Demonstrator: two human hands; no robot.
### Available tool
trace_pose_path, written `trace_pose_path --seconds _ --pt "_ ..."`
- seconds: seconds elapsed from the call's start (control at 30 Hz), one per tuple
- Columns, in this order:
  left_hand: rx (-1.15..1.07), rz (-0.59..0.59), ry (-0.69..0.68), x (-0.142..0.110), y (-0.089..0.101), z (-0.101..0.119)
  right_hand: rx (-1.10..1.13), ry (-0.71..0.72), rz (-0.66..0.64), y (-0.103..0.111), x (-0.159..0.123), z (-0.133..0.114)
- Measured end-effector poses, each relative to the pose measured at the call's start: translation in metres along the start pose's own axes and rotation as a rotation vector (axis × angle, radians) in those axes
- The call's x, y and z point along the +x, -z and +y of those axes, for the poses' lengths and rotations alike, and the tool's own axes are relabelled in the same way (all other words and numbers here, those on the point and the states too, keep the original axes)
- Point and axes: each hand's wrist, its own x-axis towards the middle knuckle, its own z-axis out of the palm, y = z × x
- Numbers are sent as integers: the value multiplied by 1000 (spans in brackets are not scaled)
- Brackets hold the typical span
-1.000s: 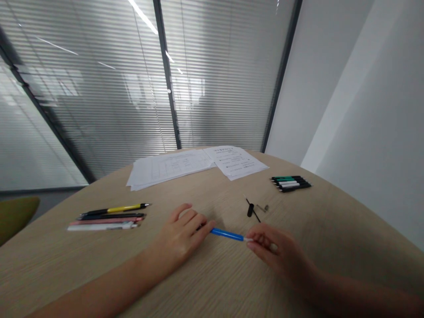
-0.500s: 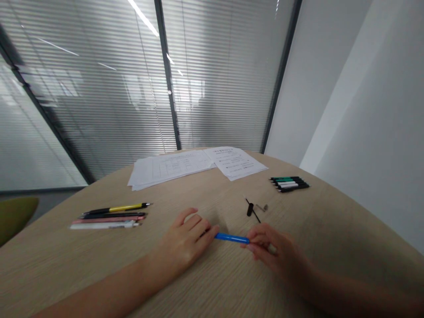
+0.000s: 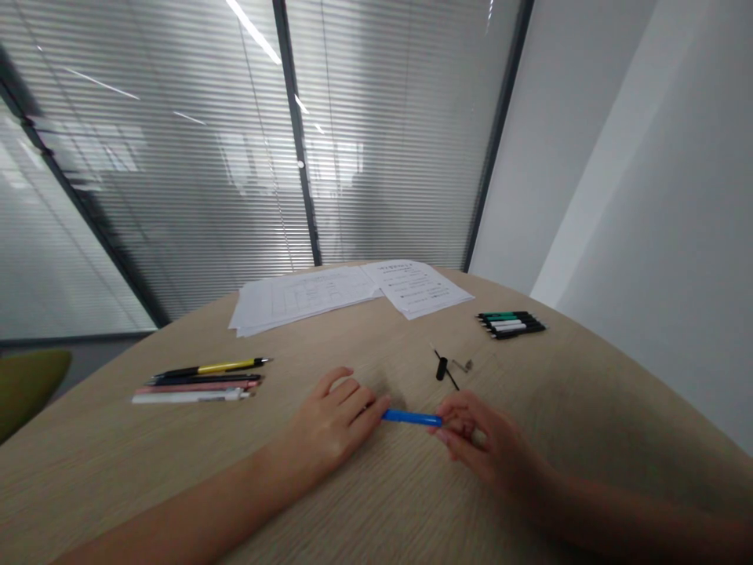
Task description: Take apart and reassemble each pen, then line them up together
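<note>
two hands (image 3: 340, 420) (image 3: 485, 431), one blue pen barrel (image 3: 412, 417)

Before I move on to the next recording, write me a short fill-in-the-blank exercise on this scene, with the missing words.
1. The left hand and right hand are at opposite ends of a slim barrel coloured ____.
2. In the group of four pens, the one closest to the person is coloured ____.
3. The bundle with green pens lies on the table's ____ side.

Missing words: blue; white; right.
</note>
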Motion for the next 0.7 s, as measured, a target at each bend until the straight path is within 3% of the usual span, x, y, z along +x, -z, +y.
trace_pose_path --seconds 0.17,0.3,0.4,0.53,0.7 --pt "-34 16 46 1 -3 -1 -149 108 202 6 9 2" --pt "-105 -20 128 -1 -5 -4 -290 280 356 19 24 13" --pt "-133 -21 148 -1 -5 -6 -414 359 335 24 34 25" --pt "-154 -13 155 -1 -6 -7 -500 306 218 23 38 34" --pt "-169 -17 159 0 -7 -7 -550 301 176 20 39 36"
